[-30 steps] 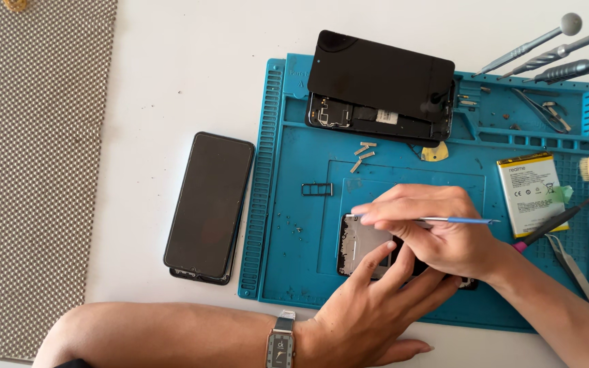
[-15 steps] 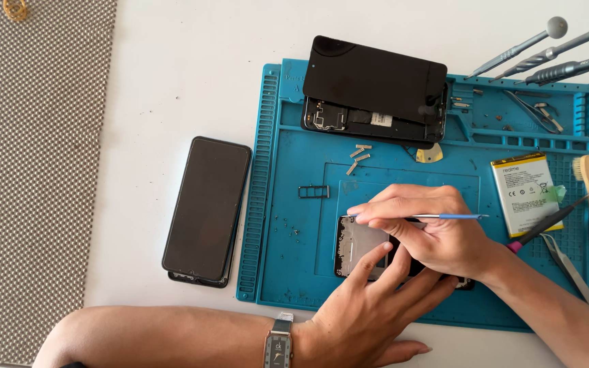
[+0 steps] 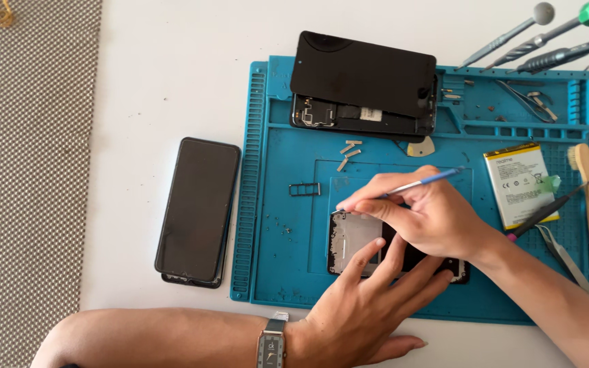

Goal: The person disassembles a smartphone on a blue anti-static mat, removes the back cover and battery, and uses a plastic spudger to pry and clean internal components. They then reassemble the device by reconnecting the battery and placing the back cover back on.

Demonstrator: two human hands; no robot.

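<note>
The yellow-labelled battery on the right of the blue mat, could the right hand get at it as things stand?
Probably yes, though not freely. The battery lies uncovered just beyond the right hand, with open mat between them. But that hand is pinching a thin blue tool against the opened phone frame, so it would need to put that down first.

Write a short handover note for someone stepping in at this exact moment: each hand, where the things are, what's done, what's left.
Right hand: pinches a thin blue tool, tip at the opened phone's top left corner.
Left hand: fingers press on that phone, steadying it on the blue mat.
Done: battery out, lying to the right; small screws and card tray set aside.
Left: work at the corner is unfinished; nothing reassembled.
</note>
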